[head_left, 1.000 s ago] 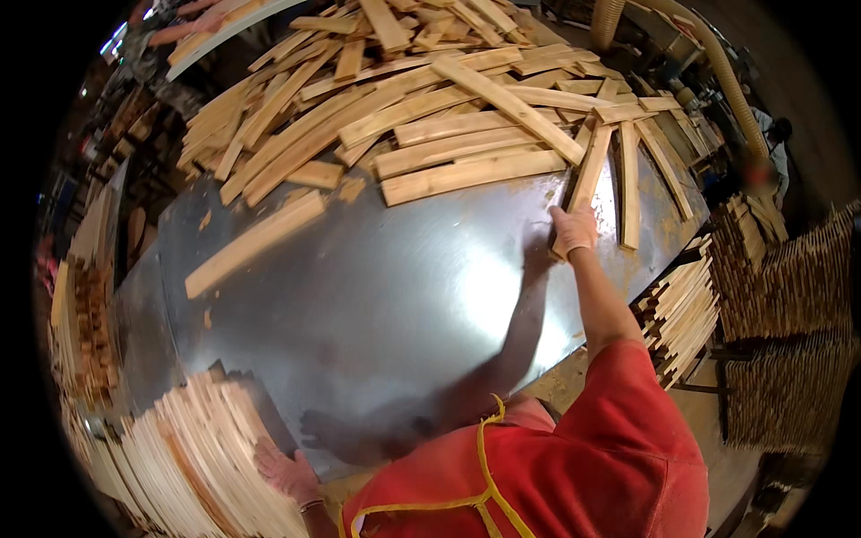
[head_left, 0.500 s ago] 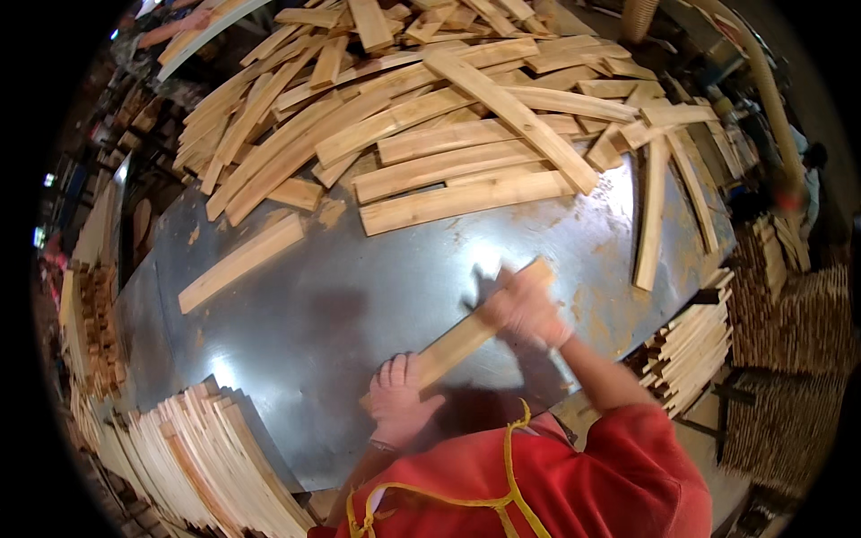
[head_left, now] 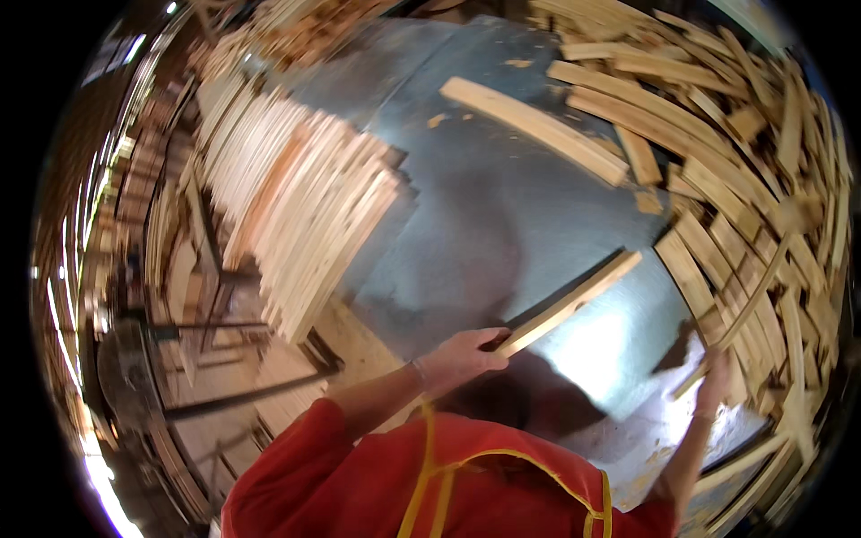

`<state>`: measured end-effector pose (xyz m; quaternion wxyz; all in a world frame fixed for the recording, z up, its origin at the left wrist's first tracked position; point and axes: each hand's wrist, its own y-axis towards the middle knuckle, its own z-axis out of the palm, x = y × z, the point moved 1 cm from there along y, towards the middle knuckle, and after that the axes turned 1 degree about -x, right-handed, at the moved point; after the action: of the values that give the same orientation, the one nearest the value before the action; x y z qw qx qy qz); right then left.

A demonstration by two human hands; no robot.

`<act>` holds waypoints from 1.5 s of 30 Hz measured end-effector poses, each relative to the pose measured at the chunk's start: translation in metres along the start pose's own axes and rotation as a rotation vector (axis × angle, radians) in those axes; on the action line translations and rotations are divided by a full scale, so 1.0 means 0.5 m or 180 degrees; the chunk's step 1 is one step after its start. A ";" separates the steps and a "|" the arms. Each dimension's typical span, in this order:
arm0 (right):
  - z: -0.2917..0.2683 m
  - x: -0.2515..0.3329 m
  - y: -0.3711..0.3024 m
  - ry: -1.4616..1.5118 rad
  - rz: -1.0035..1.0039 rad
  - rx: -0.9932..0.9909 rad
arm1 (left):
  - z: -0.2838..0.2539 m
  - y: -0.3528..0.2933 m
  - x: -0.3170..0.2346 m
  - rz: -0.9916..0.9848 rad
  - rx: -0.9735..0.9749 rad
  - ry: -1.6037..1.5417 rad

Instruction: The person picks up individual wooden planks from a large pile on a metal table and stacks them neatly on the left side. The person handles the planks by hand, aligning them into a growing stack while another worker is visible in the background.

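My left hand [head_left: 462, 360], in a thin pale glove, is closed around the near end of a wooden slat [head_left: 574, 300]. That slat slants away to the right, resting narrow edge up over the metal table. At the right, my right hand [head_left: 714, 381] is smeared by motion. It grips a second wooden slat [head_left: 755, 314] beside the heap, whose ends stick out on both sides of the hand. The fingers themselves are hard to make out. A single loose slat [head_left: 534, 130] lies farther off on the table.
A large heap of loose slats [head_left: 682, 125] spreads along the right side of the metal table [head_left: 457, 215]. To the left, a neat row of stacked slats [head_left: 305, 193] stands at the table's edge. A dark metal bar [head_left: 247, 394] juts out below it.
The view has swung left. My right hand has left the first slat and moved right to a slat by the heap. My left hand keeps the first slat, now turned on edge.
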<state>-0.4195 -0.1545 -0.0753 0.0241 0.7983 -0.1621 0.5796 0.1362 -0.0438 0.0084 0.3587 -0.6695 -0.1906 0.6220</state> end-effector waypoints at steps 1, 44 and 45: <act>0.088 -0.001 -0.069 0.0165 -0.0043 0.0196 | 0.013 0.006 0.015 0.0036 -0.0104 -0.0203; 1.383 0.726 -0.129 -0.1219 -0.2896 0.3621 | -0.717 -0.122 0.172 0.0459 -0.3344 0.2659; 1.357 0.728 -0.080 -0.1180 -0.3083 0.3450 | -0.722 -0.117 0.143 0.0447 -0.3269 0.2481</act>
<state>0.3151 -0.3544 0.0486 -0.1478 0.7649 0.5142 0.3587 0.5083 -0.0422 -0.0109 -0.0058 -0.9433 -0.2754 0.1851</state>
